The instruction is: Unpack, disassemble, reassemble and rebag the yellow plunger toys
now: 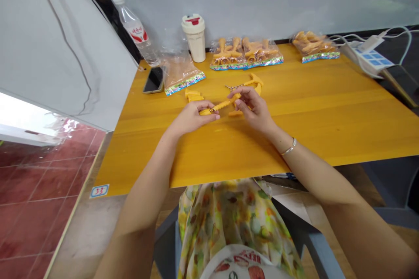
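Observation:
Both hands hold one long, thin yellow plastic piece [223,104] above the wooden table [216,152]. My left hand [193,117] pinches its left end, where a bit of small chain shows at the fingertips. My right hand [253,107] has its fingers closed on the right end. Just behind the right hand, a yellow T-shaped piece [254,80] with a short metal chain [233,87] lies on the table, with more yellow parts partly hidden by that hand. Short yellow pieces [194,95] rest behind the left hand.
Along the back stand a water bottle [135,30] and a white cup [195,39]. Near them lie a phone [153,79] and a clear bag [180,72]. Bags of yellow parts [245,54] and another bag [314,44] are further right, beside a power strip [371,54] with cables.

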`<state>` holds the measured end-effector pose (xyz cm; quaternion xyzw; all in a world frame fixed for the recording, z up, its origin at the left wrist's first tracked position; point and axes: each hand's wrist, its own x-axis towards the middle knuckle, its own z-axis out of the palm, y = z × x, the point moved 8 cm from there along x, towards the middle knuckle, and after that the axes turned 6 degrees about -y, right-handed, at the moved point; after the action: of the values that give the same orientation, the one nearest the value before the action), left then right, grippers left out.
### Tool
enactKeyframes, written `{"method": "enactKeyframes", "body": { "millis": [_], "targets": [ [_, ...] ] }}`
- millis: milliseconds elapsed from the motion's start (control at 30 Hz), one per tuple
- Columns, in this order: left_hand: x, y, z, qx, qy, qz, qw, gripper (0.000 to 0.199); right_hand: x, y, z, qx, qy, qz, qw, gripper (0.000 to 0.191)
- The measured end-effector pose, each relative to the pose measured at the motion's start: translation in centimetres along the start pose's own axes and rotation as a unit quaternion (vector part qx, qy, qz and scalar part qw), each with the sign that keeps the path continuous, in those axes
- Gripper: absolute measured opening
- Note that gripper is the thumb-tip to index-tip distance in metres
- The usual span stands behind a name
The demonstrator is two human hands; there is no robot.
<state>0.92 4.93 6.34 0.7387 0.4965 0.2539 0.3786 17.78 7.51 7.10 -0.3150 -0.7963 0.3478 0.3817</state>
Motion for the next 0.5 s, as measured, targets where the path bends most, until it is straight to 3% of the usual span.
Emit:
{"method": "enactKeyframes", "body": {
  "millis": [133,333,500],
  "targets": [
    [0.0,-0.1,-0.5,0.002,0.026,0.007,1.000,0.028,0.0,0.6,-0.3,-0.018,0.014,0.018,1.000,0.051],
    [0.1,-0.2,-0.9,0.000,0.045,0.032,0.998,0.027,0.3,1.2,-0.8,0.051,0.034,-0.001,0.998,0.051],
    [0.0,-0.1,-0.9,0.000,0.046,0.034,0.998,0.027,0.3,1.9,-0.6,0.039,0.026,0.061,0.997,0.048]
  ]
}}
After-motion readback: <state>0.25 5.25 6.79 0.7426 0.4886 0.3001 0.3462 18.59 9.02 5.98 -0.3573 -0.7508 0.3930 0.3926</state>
